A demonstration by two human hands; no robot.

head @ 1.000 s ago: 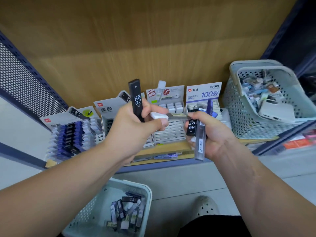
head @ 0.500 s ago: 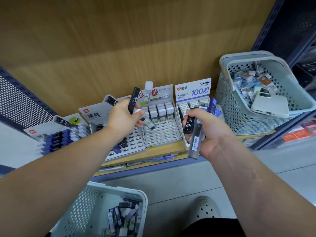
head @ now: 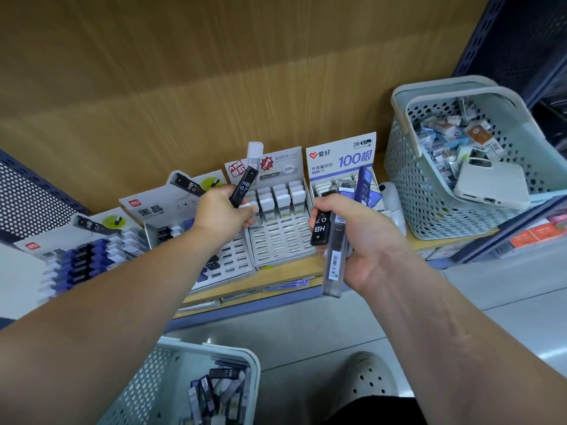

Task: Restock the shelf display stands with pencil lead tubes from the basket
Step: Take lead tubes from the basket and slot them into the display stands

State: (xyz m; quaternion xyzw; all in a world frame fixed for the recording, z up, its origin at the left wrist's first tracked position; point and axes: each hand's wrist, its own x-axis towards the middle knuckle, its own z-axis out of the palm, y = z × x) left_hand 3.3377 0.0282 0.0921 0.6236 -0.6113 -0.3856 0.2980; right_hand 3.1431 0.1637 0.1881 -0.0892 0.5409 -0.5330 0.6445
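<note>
My left hand (head: pixel 222 214) grips a black HB 0.7 lead tube (head: pixel 244 187) and a white-capped tube (head: pixel 247 206), held over the slotted display stand (head: pixel 282 240) that has white-capped tubes in its back rows. My right hand (head: pixel 359 237) holds a bunch of tubes: a black HB 0.7 tube (head: pixel 320 230), a clear grey tube (head: pixel 334 262) and a blue one (head: pixel 363 184). The right hand sits in front of the "100" stand (head: pixel 340 161). A pale green basket (head: pixel 214 354) on the floor holds several more tubes (head: pixel 214 394).
Two more stands sit to the left: a half-filled one (head: pixel 153 207) behind my left wrist and one with blue and black tubes (head: pixel 82 259). A second basket (head: pixel 435 210) with small boxes and a white phone (head: pixel 491 182) stands on the shelf at right. My shoe (head: pixel 368 375) rests on the floor.
My left hand took a white-capped tube from beside my right hand and carried it left and down toward the slotted stand. My right hand stayed put. The view tilted down slightly.
</note>
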